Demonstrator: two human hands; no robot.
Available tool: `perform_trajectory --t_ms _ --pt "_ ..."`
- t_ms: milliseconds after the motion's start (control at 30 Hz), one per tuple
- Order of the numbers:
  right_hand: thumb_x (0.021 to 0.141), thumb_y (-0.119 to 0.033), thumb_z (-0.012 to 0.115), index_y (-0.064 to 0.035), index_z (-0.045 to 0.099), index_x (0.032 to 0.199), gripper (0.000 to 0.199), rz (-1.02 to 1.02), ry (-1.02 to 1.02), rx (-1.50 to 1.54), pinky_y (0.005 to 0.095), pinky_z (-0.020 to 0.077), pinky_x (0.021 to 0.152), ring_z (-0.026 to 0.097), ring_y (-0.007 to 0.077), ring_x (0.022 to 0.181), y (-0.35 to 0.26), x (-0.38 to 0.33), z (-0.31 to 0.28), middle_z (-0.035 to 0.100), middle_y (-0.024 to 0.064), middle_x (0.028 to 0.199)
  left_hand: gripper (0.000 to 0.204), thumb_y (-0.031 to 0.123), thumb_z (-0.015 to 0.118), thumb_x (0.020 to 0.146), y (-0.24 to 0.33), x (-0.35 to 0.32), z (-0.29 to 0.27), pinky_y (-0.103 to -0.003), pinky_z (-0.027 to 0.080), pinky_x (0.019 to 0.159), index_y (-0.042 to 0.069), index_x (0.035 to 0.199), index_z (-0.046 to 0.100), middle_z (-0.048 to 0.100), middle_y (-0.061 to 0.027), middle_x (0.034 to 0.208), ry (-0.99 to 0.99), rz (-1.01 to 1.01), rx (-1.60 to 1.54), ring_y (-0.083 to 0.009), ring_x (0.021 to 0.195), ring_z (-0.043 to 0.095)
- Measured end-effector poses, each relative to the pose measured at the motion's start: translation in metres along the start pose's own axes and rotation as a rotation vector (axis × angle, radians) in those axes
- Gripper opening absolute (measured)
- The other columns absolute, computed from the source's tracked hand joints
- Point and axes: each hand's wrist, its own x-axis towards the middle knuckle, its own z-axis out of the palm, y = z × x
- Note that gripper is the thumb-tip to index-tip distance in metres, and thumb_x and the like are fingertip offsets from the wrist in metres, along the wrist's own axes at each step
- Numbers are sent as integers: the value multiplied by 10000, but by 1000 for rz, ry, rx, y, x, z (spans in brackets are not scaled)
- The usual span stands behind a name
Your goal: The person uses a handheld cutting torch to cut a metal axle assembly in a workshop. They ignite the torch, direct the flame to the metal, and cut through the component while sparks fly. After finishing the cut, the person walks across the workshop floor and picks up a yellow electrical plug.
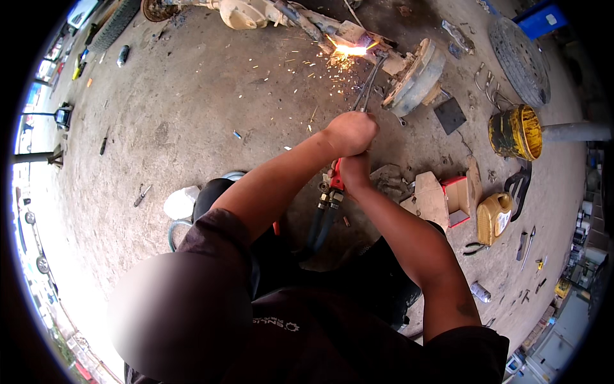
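Torch [337,181] runs through left grip [353,133] and right grip [353,171], both seemingly wrapped round it, tubes [369,88] reaching ahead

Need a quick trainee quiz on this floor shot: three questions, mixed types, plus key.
1. True or false: the left hand is farther from the bright sparks than the right hand.

2. Multiple choice: the handle of the torch is
A) green
B) red
C) white

3. Short answer: which container stands nearest the open red box?

Key
1. False; the left hand is the nearer one.
2. B
3. The gold jug, just to the right of the box in the picture.
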Motion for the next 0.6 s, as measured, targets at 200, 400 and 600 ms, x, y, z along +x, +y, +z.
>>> perform_trajectory --t_ms 200,400,600 --pt "992 -109 491 2 539 892 157 9 3 46 368 454 393 542 200 447 -3 2 -1 530 76 627 208 204 753 744 -2 4 4 -435 572 839 37 859 709 675 -142 999 31 9 24 -336 962 687" --pt "992 -111 489 0 541 908 149 -8 2 33 364 454 394 543 193 456 -2 5 -1 531 69 635 189 189 740 751 0 5 0 -429 575 839 30 847 706 674 -145 1002 42 28 31 -334 958 688" --pt "994 -115 489 1 539 899 158 -3 -9 57 360 450 392 538 194 455 -2 4 -3 528 71 636 186 184 734 759 0 4 1 -422 579 833 29 859 712 677 -148 1001 58 47 35 -331 947 692"
